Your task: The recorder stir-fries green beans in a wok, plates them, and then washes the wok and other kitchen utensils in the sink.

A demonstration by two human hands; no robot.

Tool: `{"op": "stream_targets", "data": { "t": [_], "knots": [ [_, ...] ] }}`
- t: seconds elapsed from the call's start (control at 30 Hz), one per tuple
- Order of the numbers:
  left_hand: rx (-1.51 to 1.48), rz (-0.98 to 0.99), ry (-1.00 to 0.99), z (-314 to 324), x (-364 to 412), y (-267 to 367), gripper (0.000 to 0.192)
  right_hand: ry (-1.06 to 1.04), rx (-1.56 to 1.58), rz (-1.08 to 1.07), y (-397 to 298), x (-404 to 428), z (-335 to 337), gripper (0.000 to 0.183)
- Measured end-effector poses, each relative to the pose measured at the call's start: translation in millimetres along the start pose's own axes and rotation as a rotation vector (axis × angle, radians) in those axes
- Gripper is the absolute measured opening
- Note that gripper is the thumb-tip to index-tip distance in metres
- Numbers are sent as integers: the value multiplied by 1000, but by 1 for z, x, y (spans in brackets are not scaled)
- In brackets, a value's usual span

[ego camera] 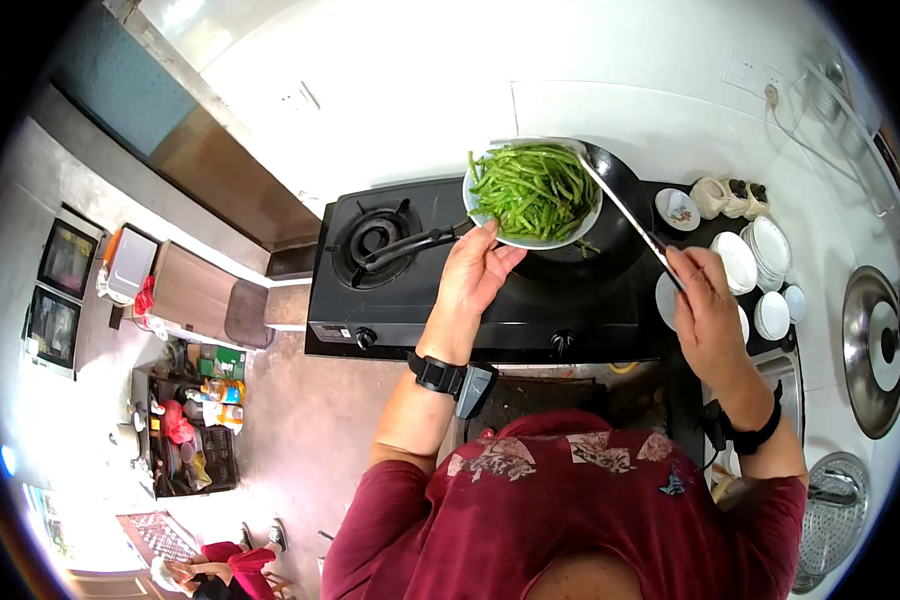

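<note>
Cut green beans (536, 187) are heaped in a pale round bowl (544, 244), which I hold by its near rim with my left hand (474, 270). The bowl hangs over the left part of a black wok (622, 232). A few loose bean pieces (586, 247) show in the wok beside the bowl. My right hand (701, 304) grips the dark handle of a metal spatula (622, 196). Its head lies against the far edge of the beans. The wok's black handle (412, 246) reaches left over the other burner. Most of the wok's inside is hidden by the bowl.
The wok sits on a black gas stove (435, 300) with a bare left burner (375, 234). Right of it stand stacked white bowls (765, 244), a small plate (677, 209) and seasoning jars (720, 196). A wok lid (874, 351) hangs on the wall. Another person (229, 570) sits at lower left.
</note>
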State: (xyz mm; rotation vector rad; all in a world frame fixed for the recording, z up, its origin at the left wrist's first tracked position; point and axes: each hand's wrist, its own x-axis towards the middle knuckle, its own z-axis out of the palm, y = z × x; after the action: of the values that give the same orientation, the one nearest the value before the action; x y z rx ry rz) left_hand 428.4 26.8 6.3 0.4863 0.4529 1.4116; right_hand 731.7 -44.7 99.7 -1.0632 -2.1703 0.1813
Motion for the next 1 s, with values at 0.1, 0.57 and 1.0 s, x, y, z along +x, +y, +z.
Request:
{"op": "stream_targets", "data": {
  "t": [0.1,0.57,1.0],
  "knots": [
    [-10,-7,-46,-5,1,0,30,-18,-75,-71,-5,-7,7,50],
    [99,-99,-46,5,-4,6,33,-190,-403,-358,-2,112,-55,38],
    [146,-83,-69,3,-1,10,33,-270,-496,-397,-21,106,-63,34]
  ]
}}
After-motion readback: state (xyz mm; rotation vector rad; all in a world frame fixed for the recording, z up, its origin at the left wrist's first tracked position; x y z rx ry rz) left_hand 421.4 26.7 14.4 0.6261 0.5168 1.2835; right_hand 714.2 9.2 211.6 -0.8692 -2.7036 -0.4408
